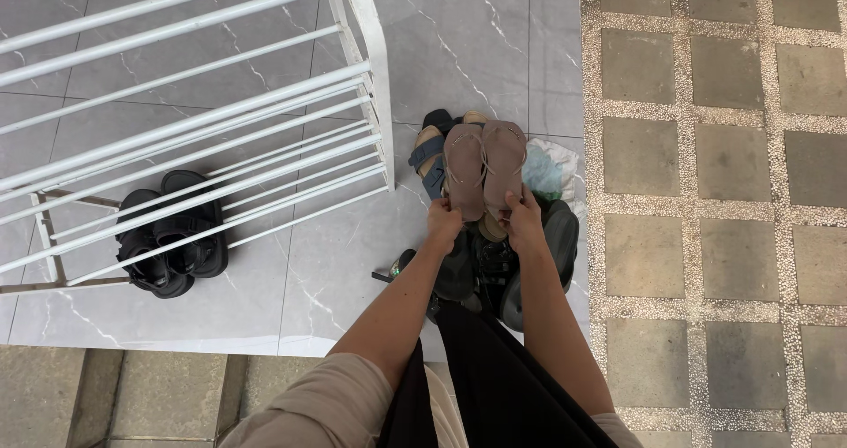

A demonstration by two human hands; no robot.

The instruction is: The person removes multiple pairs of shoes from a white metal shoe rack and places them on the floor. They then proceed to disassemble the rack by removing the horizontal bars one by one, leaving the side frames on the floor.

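At the left of the frame we are looking through the white rails of a shoe rack, with a pair of black sandals lying on the grey marble-look floor beneath it. Moving toward the middle, our left hand is closing on the heel of the left taupe sandal, and our right hand is closing on the heel of the right taupe sandal. We are holding the pair side by side, soles up, just above a pile of shoes at centre frame, with a navy strapped sandal just beside them. To handle them well, we judge that we should be keeping both heels pinched firmly and the two soles level and together. At the right, pebble-edged paving is running down the frame.
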